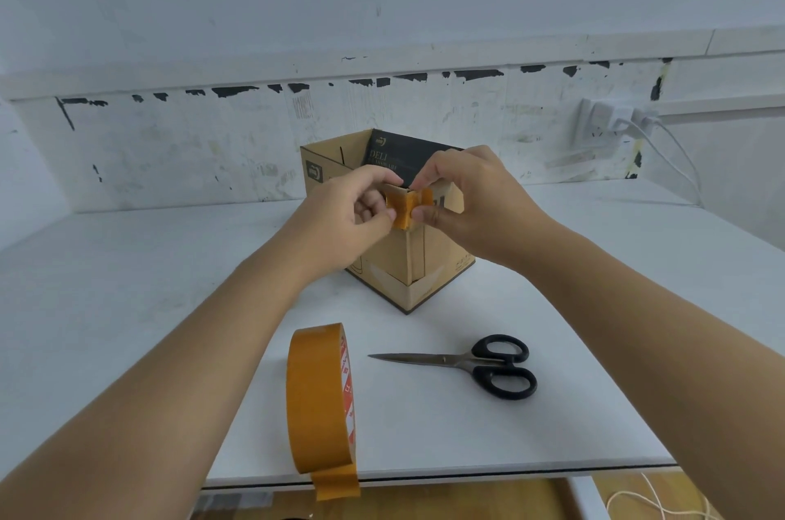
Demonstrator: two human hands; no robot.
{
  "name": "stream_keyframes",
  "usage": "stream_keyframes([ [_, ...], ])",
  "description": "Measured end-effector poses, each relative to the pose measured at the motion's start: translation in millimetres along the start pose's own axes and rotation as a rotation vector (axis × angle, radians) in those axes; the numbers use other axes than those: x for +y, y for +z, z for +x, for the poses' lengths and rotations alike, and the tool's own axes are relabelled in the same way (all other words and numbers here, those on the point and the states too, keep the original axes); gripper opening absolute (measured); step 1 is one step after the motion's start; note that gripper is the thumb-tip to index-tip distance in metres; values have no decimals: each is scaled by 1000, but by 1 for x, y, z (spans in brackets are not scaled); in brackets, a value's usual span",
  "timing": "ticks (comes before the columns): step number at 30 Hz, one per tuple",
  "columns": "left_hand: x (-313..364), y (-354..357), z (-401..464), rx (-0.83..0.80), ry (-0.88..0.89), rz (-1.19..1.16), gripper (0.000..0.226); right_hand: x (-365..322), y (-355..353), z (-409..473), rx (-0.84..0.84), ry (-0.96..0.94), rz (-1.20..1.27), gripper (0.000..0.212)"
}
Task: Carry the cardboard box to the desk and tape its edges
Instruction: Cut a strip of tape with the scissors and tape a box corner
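Head view: the open brown cardboard box (408,260) sits on the smooth white desk (127,307). Left hand (340,218) and right hand (471,201) pinch shiny orange tape piece (408,207) onto its near top corner.

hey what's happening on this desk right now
A person is taping a cardboard box that stands on the white desk. Both hands, the left hand and right hand, pinch a short piece of tape over the box's near top corner. A tape roll stands on edge near the desk's front, with closed scissors lying to its right, both untouched.
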State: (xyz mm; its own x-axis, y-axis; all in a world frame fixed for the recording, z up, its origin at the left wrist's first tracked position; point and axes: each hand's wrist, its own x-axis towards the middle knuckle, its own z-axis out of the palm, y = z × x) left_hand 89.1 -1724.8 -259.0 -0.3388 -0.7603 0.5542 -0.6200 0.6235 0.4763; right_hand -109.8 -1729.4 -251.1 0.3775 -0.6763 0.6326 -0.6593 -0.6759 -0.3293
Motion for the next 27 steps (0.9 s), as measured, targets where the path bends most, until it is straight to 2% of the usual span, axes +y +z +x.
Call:
stream_keyframes([
  [4, -2, 0, -1, 57, 84, 146, 26, -2, 0, 0, 8, 1, 31, 20],
  [8, -4, 4, -1, 114, 106, 144, 26, -2, 1, -1, 15, 3, 36, 19],
  [15, -7, 1, -2, -23, 93, -17, 32, -1, 0, -2, 3, -10, 23, 21],
  [21, -14, 1, 10, 58, 60, -56, 29, -2, 2, -1, 12, -5, 19, 23],
  [24, -15, 0, 15, 37, 65, -95, 30, -2, 2, 1, 18, 19, 19, 19],
  [27, -20, 0, 13, 6, 77, -100, 19, 1, -3, 4, -36, 7, 11, 16],
])
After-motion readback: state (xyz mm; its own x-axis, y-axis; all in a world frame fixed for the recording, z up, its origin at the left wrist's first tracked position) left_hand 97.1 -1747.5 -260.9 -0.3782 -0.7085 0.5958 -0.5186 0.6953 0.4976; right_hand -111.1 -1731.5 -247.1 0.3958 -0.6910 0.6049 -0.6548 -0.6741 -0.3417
